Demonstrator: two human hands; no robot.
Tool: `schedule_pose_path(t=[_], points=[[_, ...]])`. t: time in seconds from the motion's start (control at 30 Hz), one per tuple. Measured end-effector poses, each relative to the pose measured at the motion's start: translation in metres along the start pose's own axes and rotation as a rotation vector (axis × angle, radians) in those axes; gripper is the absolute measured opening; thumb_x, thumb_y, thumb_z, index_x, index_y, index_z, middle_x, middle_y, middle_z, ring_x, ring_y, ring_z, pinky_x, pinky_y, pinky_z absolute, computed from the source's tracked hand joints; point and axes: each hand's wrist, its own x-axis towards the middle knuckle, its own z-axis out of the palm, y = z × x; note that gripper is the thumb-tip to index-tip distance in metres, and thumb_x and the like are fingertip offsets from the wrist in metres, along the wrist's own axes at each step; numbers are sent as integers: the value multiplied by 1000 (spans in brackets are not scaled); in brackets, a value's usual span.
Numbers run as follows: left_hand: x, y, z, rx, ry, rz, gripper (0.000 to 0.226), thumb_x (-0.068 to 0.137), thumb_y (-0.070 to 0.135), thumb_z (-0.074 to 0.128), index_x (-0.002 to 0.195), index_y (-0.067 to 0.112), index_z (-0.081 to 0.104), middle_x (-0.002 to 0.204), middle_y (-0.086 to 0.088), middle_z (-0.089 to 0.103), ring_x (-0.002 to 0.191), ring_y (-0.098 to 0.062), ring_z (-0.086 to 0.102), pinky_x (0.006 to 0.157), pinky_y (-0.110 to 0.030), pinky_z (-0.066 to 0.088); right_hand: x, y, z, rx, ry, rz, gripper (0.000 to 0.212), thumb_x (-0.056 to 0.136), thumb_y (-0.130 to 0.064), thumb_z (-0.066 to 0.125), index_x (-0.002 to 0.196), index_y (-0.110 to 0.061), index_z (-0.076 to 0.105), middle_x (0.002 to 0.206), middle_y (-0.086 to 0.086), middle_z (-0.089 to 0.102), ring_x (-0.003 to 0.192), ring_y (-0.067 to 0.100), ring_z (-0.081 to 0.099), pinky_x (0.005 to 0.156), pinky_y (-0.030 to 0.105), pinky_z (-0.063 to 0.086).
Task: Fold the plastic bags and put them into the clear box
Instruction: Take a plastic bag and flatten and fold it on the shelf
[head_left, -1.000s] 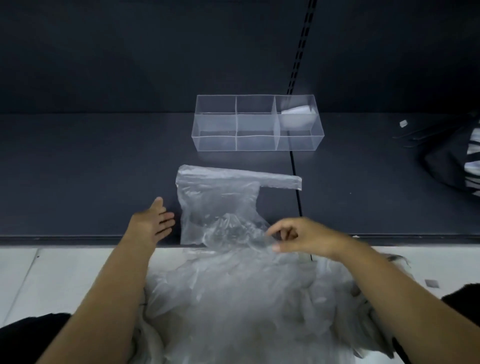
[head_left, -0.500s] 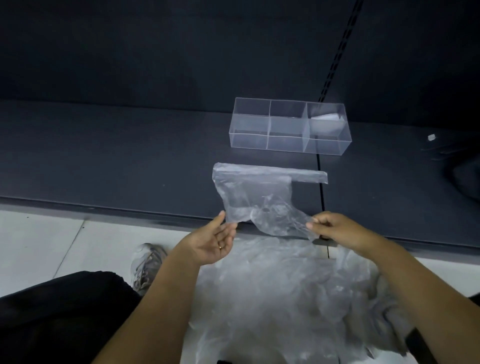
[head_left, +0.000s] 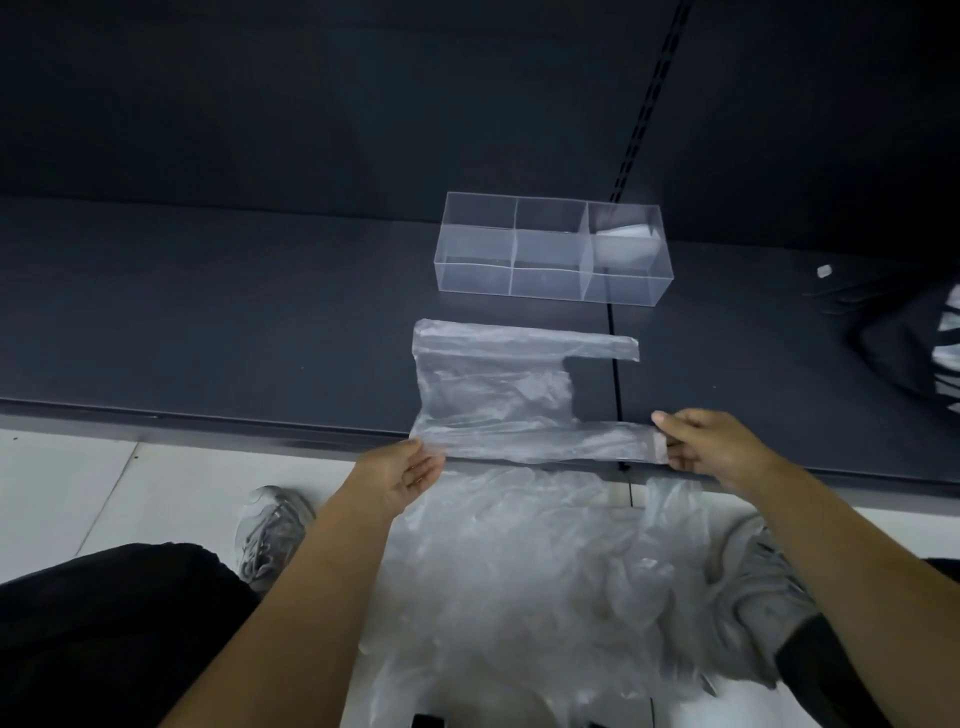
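A clear plastic bag (head_left: 493, 384) lies flat on the dark shelf (head_left: 208, 312), its two handle strips pointing right. My right hand (head_left: 706, 441) pinches the end of the near handle strip. The fingertips of my left hand (head_left: 405, 473) hold the bag's near left corner at the shelf's front edge. Behind the bag stands the clear box (head_left: 553, 249) with three compartments; a folded bag (head_left: 623, 241) sits in the right one. A pile of loose plastic bags (head_left: 519, 582) lies on the floor between my legs.
A dark bag with white stripes (head_left: 930, 348) lies on the shelf at the far right, a small white scrap (head_left: 824, 270) near it. A slotted upright (head_left: 644, 104) runs up the back wall. My grey shoes (head_left: 270, 530) stand on the white floor.
The crumpled near handle has been pulled out straight to the right by my right hand. My left hand moved from beside the bag to its near left corner.
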Motion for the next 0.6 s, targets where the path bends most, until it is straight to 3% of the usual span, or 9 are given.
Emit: schedule_pose_path(t=[0.13, 0.2, 0.3, 0.43, 0.53, 0.6], points=[[-1, 0, 1, 52, 0, 14, 12, 95, 17, 59, 85, 10, 61, 65, -4, 72, 76, -18, 64, 55, -23, 58, -4, 11, 4, 142, -35, 133, 44, 90, -51, 56, 99, -9, 61, 92, 10, 70, 86, 27, 72, 68, 33, 57], [0, 1, 2, 42, 26, 23, 9, 93, 20, 62, 87, 12, 62, 74, -5, 71, 74, -18, 64, 50, -21, 56, -4, 17, 9, 143, -25, 100, 35, 89, -38, 64, 104, -7, 62, 89, 7, 68, 81, 24, 72, 64, 28, 57], [1, 0, 2, 52, 68, 32, 14, 90, 19, 65, 82, 8, 61, 79, -6, 66, 70, -17, 62, 48, -19, 55, 1, 25, 15, 154, 125, 3, 24, 88, -5, 66, 110, 4, 62, 75, 10, 64, 65, 18, 62, 52, 19, 50], [-3, -10, 6, 45, 88, 19, 16, 90, 13, 65, 78, 6, 58, 75, -8, 60, 67, -17, 58, 43, -18, 52, 5, 30, 17, 96, 337, 34, 15, 87, 0, 65, 102, 1, 67, 70, 10, 64, 60, 16, 59, 49, 16, 47], [-8, -20, 9, 104, 52, 3, 13, 89, 14, 66, 81, 6, 59, 76, -8, 62, 67, -18, 59, 49, -21, 54, 1, 27, 21, -144, 551, 70, 19, 86, -7, 64, 104, -4, 68, 96, 16, 68, 87, 32, 65, 72, 30, 50], [-9, -23, 11, 162, 26, 33, 14, 87, 19, 69, 86, 7, 62, 78, -6, 65, 70, -17, 62, 61, -24, 52, -7, 17, 31, -281, 699, 35, 26, 86, -10, 62, 112, -8, 63, 117, 19, 60, 108, 40, 56, 89, 41, 46]])
